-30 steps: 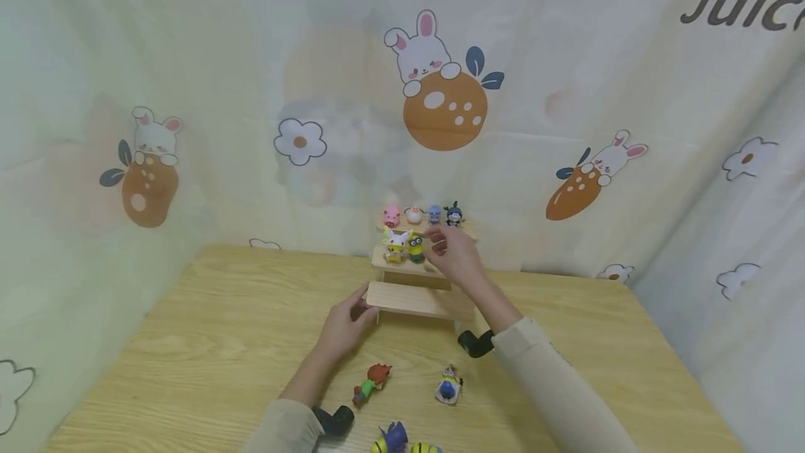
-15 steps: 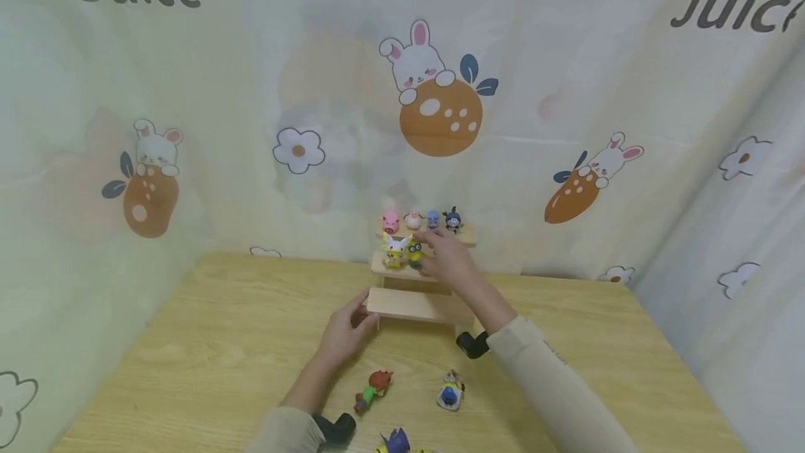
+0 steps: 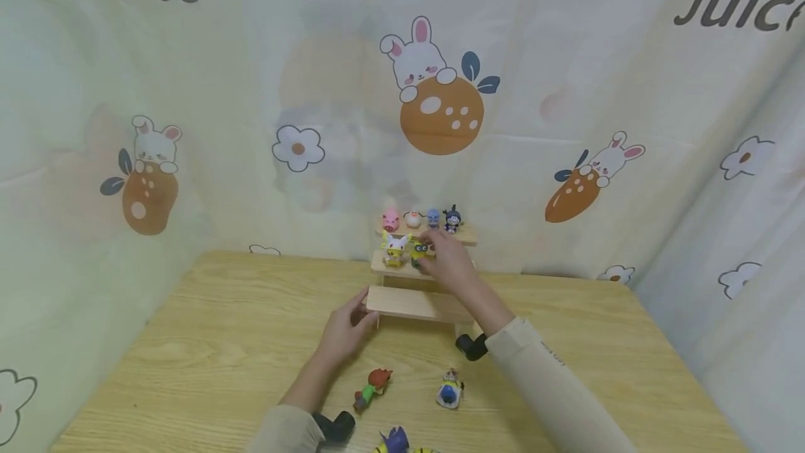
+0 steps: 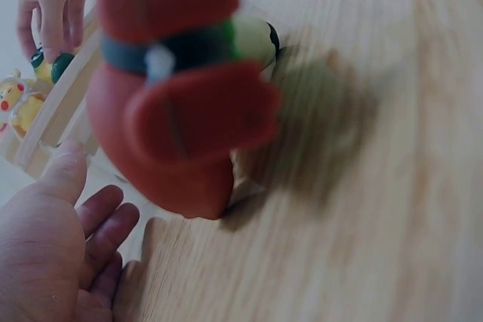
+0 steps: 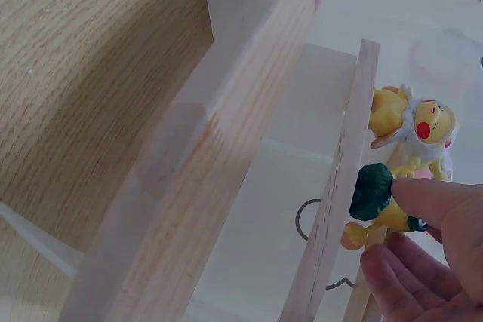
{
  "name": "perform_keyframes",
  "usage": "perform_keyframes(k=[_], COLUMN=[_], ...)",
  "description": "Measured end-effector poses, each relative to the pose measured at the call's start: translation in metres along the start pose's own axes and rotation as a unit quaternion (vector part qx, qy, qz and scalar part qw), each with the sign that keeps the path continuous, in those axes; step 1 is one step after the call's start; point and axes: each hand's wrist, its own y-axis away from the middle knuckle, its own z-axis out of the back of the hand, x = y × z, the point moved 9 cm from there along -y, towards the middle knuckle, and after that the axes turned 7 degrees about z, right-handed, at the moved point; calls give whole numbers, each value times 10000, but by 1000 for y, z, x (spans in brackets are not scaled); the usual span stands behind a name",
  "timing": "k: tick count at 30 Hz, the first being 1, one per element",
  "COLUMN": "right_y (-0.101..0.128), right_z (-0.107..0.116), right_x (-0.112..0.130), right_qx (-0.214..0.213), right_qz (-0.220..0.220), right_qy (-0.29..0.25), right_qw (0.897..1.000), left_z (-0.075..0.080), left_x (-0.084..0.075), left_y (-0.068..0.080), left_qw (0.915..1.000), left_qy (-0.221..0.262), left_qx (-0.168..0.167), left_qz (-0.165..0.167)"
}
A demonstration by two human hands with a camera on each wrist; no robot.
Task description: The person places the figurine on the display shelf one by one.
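Two bare hands work at a small stepped shelf of pale, grained wood [image 3: 415,303] standing mid-frame on my wood-grain table [image 3: 207,341]. My right hand [image 3: 448,263] pinches a yellow goggled figure [image 3: 420,250] on the middle step, thumb and fingers closed on it; it stands just beside a yellow figure in a white hood [image 3: 395,249]. My left hand [image 3: 344,331] lies with relaxed fingers against the left end of the lowest plank, holding nothing. Four rounded glossy figures [image 3: 418,217] line the top step. Nearer the lower edge lie a red-headed toy [image 3: 372,386] and a blue-and-white toy [image 3: 449,390].

The right wrist view alone shows the pinched figure's dark green base [image 5: 371,191] and the plank's thin edge. The left wrist view alone shows the red toy as a blurred, smooth mass filling the upper left.
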Motion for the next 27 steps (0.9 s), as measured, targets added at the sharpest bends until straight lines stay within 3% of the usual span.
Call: perform_keyframes(k=[10,27], right_y=[-3,-8], right_z=[-2,-3], right_x=[-2,-4], right_qx=[-143,49], right_qz=[-119,-170], right_qy=[-458,-664], right_qw=[9988,9976], left_z=[2,4], left_x=[0,-1], left_y=[-2,-6], left_qw=[10000,9999], left_qy=[1,-78], left_qx=[-17,-61], left_qz=[-16,-127])
